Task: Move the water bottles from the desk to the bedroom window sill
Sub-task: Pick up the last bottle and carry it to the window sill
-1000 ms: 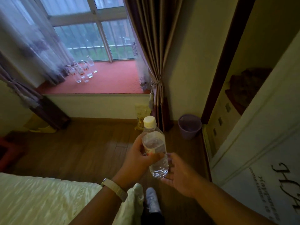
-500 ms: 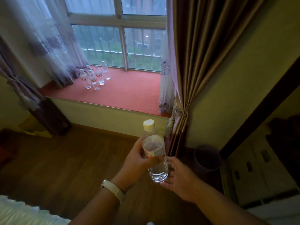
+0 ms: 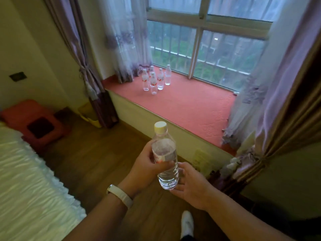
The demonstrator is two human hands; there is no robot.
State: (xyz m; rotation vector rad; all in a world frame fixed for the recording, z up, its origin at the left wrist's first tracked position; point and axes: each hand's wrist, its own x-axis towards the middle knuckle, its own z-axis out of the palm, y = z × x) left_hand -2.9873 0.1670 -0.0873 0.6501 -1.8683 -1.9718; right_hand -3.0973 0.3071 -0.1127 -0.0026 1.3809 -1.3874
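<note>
Your left hand (image 3: 144, 169): wrapped round water bottle (image 3: 165, 153), lower centre.
Your right hand (image 3: 192, 186): loose-fingered at its base.
Window sill (image 3: 191, 108): five bottles (image 3: 154, 80) upright.

Bare forearms, a white wristband (image 3: 120, 195) at the left wrist, a white shoe (image 3: 187, 223) below.
</note>
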